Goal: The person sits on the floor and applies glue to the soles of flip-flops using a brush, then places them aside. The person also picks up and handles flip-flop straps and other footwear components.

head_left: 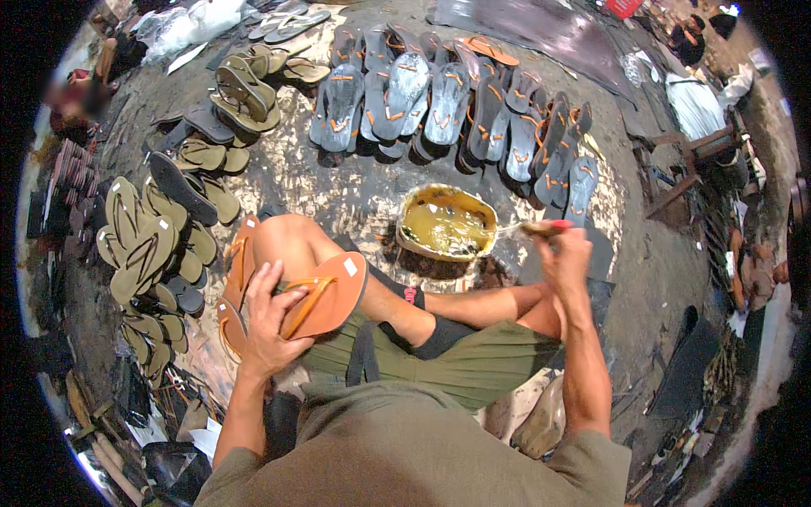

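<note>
My left hand is closed on a tan flip-flop with orange straps and a small white label, held above my left leg. Two more tan flip-flops, an upper one and a lower one, lie just left of that hand and are partly covered. My right hand grips a small brush that shows some red near the fingers. The brush is partly blurred. Its tip points left toward a tub of yellowish, glue-like liquid, whose rim is crusted. A thin pale strand shows between brush and tub.
Rows of dark flip-flops with orange straps stand beyond the tub. Olive flip-flops are piled at the left. A wooden frame stands at the right. Other people are at the far left and far right.
</note>
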Available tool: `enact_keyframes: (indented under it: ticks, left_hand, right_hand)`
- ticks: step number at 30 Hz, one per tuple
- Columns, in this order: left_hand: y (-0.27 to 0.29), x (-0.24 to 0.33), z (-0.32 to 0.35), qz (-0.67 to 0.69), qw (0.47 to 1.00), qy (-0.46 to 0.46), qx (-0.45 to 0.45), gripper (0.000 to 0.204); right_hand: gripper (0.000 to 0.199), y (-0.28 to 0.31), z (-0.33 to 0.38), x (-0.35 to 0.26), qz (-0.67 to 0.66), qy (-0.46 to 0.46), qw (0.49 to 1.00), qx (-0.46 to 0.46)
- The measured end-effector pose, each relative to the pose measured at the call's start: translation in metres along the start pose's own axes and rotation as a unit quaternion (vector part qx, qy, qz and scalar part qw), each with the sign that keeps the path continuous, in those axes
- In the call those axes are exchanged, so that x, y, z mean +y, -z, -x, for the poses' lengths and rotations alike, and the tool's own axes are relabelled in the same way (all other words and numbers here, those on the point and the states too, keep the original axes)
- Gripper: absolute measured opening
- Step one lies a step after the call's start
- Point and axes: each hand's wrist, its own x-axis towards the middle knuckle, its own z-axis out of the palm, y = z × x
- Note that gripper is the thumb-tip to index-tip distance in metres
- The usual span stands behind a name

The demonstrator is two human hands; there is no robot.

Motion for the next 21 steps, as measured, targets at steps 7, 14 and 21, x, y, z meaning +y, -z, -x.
enact_keyframes:
  ticks: [7, 14, 21]
  left_hand:
    - [0.009, 0.002, -0.007, -0.122, 0.971, -0.153, -0.137, 0.064]
    - [-0.019, 0.04, -0.068, 0.651, 0.732, 0.201, -0.019, 0.067]
    - [-0.077, 0.095, -0.094, 0.845, 0.503, 0.182, -0.003, 0.063]
  right_hand:
    - [0.039, 0.028, -0.003, -0.052, -0.392, -0.122, 0.89, 0.198]
    - [0.023, 0.001, -0.008, -0.121, -0.693, -0.124, 0.672, 0.231]
    - [0.027, -0.045, 0.001, -0.22, -0.485, 0.1, 0.857, 0.139]
